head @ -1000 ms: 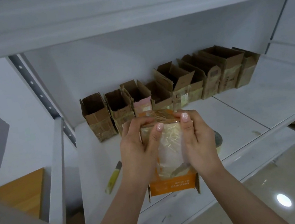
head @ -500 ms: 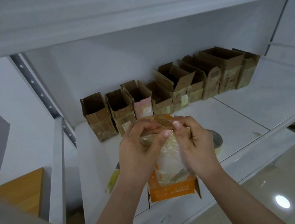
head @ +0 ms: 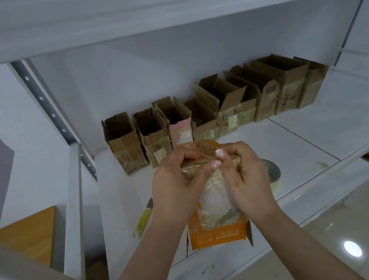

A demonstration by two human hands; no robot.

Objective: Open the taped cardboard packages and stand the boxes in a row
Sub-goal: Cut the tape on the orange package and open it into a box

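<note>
Left hand: I am gripping the upper left side of the package with my left hand [head: 175,185], fingers curled round its far edge and my thumb lying across the taped front
Right hand: I am holding the upper right side with my right hand [head: 245,179], fingers curled in tight and my thumb meeting the left thumb at the top middle
Package: the orange package [head: 216,224], wrapped in clear tape, is hanging upright between my hands above the front edge of the shelf [head: 306,138], its bottom flaps standing a little open
Row of boxes: the opened boxes [head: 212,110] are standing side by side along the back wall of the shelf, tops open, well apart from the package
Tape roll: a roll of tape [head: 272,172] is lying on the shelf just behind my right hand
Knife: a yellow knife [head: 143,216] is lying on the shelf left of my left wrist
</note>
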